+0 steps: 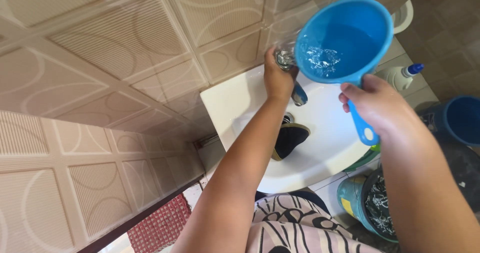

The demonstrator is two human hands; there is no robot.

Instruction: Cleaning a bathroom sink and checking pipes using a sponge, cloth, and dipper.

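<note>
To your far left the tiled wall (pixel 100 48) runs across the view, and low against it lies a red patterned mat (pixel 162 228). Next comes the white sink (pixel 240 108), set against the wall. Your left hand (pixel 276 78) reaches over the basin with its fingers wrapped around the metal tap (pixel 286 59) at the back rim. Below that hand, in the bowl just beside the drain, lies a dark shoe (pixel 290 139) with a pale sole edge. Moving right, your right hand (pixel 372 105) grips the handle of a blue scoop (pixel 345 38), fingers closed tight around it; the scoop is lifted above the sink, tilted toward you, with water inside it. Beyond the scoop a white bottle (pixel 402 76) with a blue cap stands near the sink's right side. Lower right, a teal bucket (pixel 352 198) holds dark patterned cloth, and a blue tub (pixel 462 119) sits at the far right edge.
</note>
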